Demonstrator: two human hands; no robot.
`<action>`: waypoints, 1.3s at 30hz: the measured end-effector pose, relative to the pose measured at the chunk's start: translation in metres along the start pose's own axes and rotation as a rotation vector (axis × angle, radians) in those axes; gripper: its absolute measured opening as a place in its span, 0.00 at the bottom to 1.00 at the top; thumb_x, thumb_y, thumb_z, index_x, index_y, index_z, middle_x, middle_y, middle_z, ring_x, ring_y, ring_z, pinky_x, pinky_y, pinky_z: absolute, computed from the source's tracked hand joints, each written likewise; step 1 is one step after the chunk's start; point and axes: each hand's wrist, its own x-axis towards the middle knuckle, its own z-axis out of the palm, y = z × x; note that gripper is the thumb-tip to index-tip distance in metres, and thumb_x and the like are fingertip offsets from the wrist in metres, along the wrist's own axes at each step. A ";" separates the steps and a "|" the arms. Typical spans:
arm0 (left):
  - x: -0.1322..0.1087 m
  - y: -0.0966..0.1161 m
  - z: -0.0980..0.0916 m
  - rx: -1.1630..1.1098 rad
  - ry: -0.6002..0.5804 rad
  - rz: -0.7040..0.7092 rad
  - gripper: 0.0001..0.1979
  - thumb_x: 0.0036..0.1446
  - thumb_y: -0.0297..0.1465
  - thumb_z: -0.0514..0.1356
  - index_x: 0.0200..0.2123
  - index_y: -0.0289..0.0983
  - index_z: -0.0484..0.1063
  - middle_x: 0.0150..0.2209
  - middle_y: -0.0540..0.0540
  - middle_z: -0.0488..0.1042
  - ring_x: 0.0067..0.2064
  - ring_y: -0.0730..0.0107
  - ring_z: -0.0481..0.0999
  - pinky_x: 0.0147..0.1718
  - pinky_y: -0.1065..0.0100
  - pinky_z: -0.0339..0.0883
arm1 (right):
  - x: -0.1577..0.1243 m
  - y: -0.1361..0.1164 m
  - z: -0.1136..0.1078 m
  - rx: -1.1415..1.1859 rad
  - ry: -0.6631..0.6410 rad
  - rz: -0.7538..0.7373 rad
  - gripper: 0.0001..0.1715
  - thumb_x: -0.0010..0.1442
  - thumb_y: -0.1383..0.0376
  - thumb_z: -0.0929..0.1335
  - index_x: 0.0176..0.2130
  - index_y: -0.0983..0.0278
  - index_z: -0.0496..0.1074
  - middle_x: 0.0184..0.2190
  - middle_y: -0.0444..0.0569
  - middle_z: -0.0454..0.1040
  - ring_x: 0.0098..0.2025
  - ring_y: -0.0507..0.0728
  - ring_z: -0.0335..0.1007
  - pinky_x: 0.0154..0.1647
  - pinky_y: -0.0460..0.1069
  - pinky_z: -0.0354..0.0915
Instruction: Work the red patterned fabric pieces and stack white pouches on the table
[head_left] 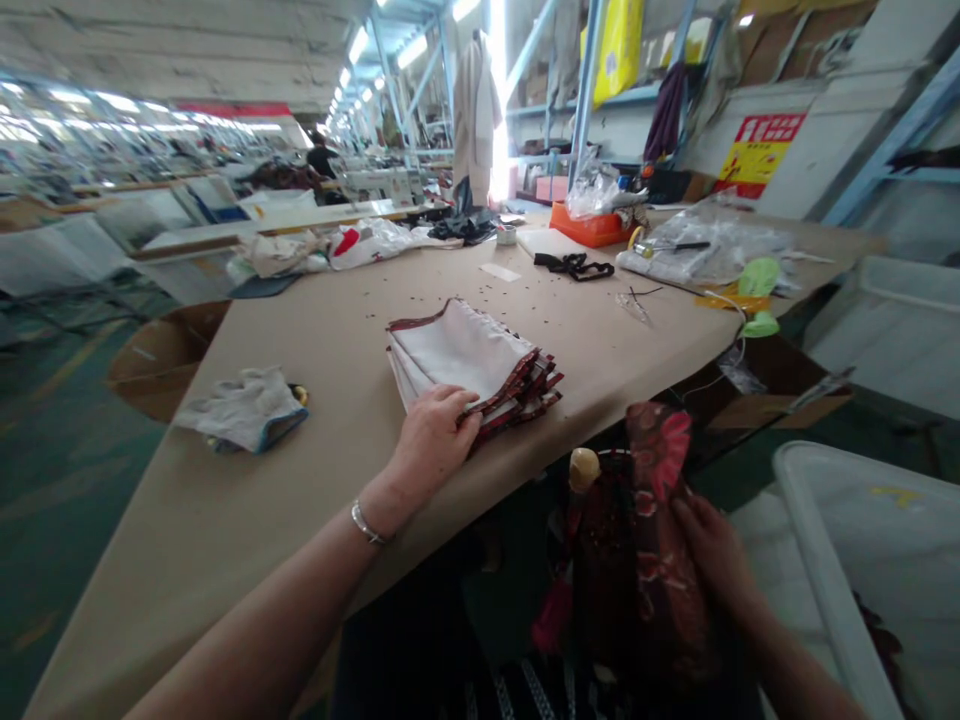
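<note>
On the table lies a stack of fabric pieces [480, 350], pale on top with dark red edges showing in layers on the right. My left hand [439, 425] rests over the near edge of this stack, fingers extended on the pale cloth. Below the table edge, at the lower right, my right hand [705, 535] grips a dark red fabric piece [660, 510] with a pink flower pattern. Its fingertips are partly hidden behind the cloth. More dark cloth hangs just left of that piece, too dim to make out fully.
White work gloves [247, 410] lie on the table's left. Farther back are a black strap [574, 266], an orange tray [589, 226] and plastic bags [712, 245]. A green fan [761, 295] is at the right edge. A white bin [817, 540] stands lower right, a cardboard box [161, 360] left.
</note>
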 end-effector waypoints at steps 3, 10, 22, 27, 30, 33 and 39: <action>0.001 0.004 0.004 0.150 -0.070 0.016 0.11 0.56 0.29 0.55 0.39 0.36 0.76 0.41 0.42 0.76 0.45 0.58 0.73 0.49 0.58 0.66 | -0.005 0.059 0.031 -0.171 -0.006 0.085 0.32 0.47 0.45 0.61 0.40 0.65 0.70 0.39 0.58 0.76 0.43 0.67 0.72 0.48 0.61 0.64; 0.010 0.005 0.007 0.223 -0.113 -0.040 0.12 0.55 0.26 0.52 0.33 0.36 0.77 0.37 0.42 0.77 0.40 0.60 0.74 0.45 0.62 0.66 | 0.001 0.033 0.027 -0.063 0.031 -0.142 0.31 0.55 0.47 0.61 0.48 0.66 0.68 0.49 0.58 0.71 0.50 0.63 0.68 0.55 0.59 0.62; 0.018 0.010 -0.008 0.074 0.217 -0.210 0.04 0.46 0.26 0.55 0.23 0.38 0.66 0.25 0.50 0.69 0.29 0.69 0.68 0.29 0.69 0.59 | -0.008 -0.270 0.076 -0.393 -0.088 -1.262 0.17 0.62 0.65 0.64 0.51 0.63 0.68 0.51 0.54 0.69 0.54 0.62 0.59 0.56 0.57 0.61; -0.001 0.005 -0.017 0.078 0.266 -0.121 0.05 0.47 0.23 0.54 0.23 0.39 0.64 0.26 0.50 0.68 0.31 0.68 0.69 0.34 0.68 0.61 | 0.025 -0.296 0.114 -0.744 -0.066 -1.190 0.16 0.62 0.70 0.60 0.47 0.63 0.70 0.48 0.55 0.71 0.51 0.64 0.64 0.47 0.57 0.64; -0.013 -0.003 -0.021 0.073 0.295 -0.128 0.04 0.48 0.24 0.54 0.25 0.39 0.65 0.30 0.49 0.69 0.33 0.67 0.70 0.35 0.67 0.62 | 0.039 -0.299 0.104 -0.757 -0.051 -0.992 0.18 0.62 0.71 0.58 0.47 0.64 0.70 0.43 0.56 0.74 0.44 0.62 0.70 0.42 0.54 0.66; -0.019 -0.006 -0.020 -0.029 0.285 -0.248 0.03 0.49 0.26 0.56 0.29 0.39 0.67 0.29 0.50 0.69 0.29 0.70 0.68 0.30 0.68 0.61 | 0.032 -0.293 0.086 -0.587 -0.032 -0.920 0.23 0.58 0.73 0.59 0.52 0.64 0.65 0.44 0.54 0.76 0.42 0.60 0.73 0.42 0.53 0.65; -0.020 0.040 -0.027 -1.062 0.472 -0.662 0.09 0.46 0.35 0.62 0.31 0.40 0.65 0.23 0.55 0.68 0.22 0.75 0.67 0.18 0.74 0.59 | -0.027 -0.239 0.067 -0.485 -0.129 -0.992 0.13 0.56 0.75 0.60 0.40 0.64 0.67 0.35 0.51 0.74 0.40 0.57 0.70 0.40 0.48 0.63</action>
